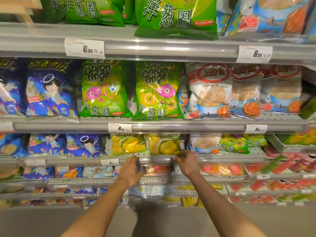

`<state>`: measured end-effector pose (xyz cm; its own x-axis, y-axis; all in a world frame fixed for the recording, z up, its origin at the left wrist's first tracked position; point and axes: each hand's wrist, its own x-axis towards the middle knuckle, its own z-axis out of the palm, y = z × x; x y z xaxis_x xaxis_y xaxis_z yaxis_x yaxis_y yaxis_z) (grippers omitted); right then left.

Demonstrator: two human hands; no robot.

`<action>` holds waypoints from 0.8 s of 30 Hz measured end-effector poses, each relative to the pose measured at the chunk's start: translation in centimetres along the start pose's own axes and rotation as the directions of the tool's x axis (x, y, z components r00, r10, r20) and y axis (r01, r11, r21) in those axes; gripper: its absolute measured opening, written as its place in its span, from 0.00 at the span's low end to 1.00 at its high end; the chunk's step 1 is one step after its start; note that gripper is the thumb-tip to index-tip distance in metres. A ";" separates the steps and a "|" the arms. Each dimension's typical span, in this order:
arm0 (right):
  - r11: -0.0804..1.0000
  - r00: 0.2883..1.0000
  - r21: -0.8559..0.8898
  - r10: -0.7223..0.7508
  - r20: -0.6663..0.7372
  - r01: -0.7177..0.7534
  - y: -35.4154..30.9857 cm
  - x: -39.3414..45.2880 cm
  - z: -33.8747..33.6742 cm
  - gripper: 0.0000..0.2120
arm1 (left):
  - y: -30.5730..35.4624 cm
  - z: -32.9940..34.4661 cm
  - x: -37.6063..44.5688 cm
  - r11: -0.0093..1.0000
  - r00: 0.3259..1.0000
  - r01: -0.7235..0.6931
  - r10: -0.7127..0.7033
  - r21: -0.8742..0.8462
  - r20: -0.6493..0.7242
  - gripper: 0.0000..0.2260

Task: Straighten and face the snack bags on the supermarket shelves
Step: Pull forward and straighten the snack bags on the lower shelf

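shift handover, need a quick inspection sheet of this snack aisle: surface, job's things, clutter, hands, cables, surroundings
surface: grey shelf rail with price tags, several tiers below it.
job's things: two yellow durian chip bags upright, facing out; onion rings bags and shrimp flakes bags above them.
clutter: one green bag sits among the shrimp flakes on the durian tier.
hands: left hand at the shelf edge below the durian bags; right hand touches the right bag's lower corner; grip unclear through blur.
cables: nothing seen.
surroundings: grey floor; lower tiers blurred.
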<state>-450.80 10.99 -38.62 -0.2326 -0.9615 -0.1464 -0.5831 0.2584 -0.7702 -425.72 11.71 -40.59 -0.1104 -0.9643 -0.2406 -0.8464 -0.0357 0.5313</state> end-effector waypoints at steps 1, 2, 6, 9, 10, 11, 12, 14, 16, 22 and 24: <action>1.000 1.000 0.014 -0.001 0.004 0.001 0.0 -0.3 -0.2 0.20 | 0.2 0.0 -0.3 0.999 0.999 0.019 -0.021 -0.048 -0.034 0.31; 1.000 1.000 0.024 -0.003 0.008 0.003 -0.1 -0.6 -0.4 0.19 | 0.5 0.1 -0.7 0.995 0.997 0.031 -0.038 -0.093 -0.070 0.28; 0.996 1.000 0.084 0.004 0.023 -0.006 -0.4 -2.2 -1.2 0.20 | 2.1 0.6 -3.0 0.954 0.980 0.075 -0.124 -0.289 -0.156 0.21; 0.985 1.000 0.169 0.021 0.021 -0.025 -0.2 -3.7 -1.5 0.16 | 3.2 1.2 -4.9 0.900 0.960 0.123 -0.215 -0.418 -0.181 0.22; 0.979 0.999 0.200 0.027 0.018 -0.030 0.0 -4.2 -1.6 0.15 | 3.4 1.5 -5.4 0.877 0.952 0.139 -0.247 -0.460 -0.183 0.22; 0.973 0.999 0.229 0.036 0.015 -0.039 0.1 -4.7 -1.7 0.14 | 3.7 1.7 -5.9 0.853 0.943 0.155 -0.278 -0.498 -0.183 0.23; 0.966 0.999 0.253 0.044 0.012 -0.046 0.2 -5.3 -1.8 0.13 | 4.0 1.9 -6.5 0.832 0.934 0.164 -0.303 -0.530 -0.188 0.23; 0.951 0.998 0.303 0.057 0.015 -0.059 0.4 -6.4 -2.1 0.13 | 4.2 2.2 -7.6 0.788 0.916 0.166 -0.346 -0.593 -0.204 0.22; 0.938 0.997 0.338 0.072 0.021 -0.075 0.6 -7.5 -2.3 0.13 | 4.4 2.4 -9.0 0.740 0.898 0.166 -0.386 -0.652 -0.211 0.21; 0.935 0.996 0.346 0.063 0.062 -0.081 0.8 -10.9 -1.3 0.07 | 3.9 2.4 -13.1 0.680 0.855 0.135 -0.448 -0.721 -0.262 0.15; 0.950 0.998 0.308 0.030 0.063 -0.048 0.7 -12.0 -0.4 0.05 | 3.5 2.4 -14.4 0.660 0.846 0.134 -0.465 -0.739 -0.262 0.14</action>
<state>-448.74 22.78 -37.13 -0.2004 -0.9573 -0.2084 -0.3032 0.2629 -0.9159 -428.33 26.06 -37.21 0.4363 -0.8677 -0.2380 -0.1885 -0.3468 0.9188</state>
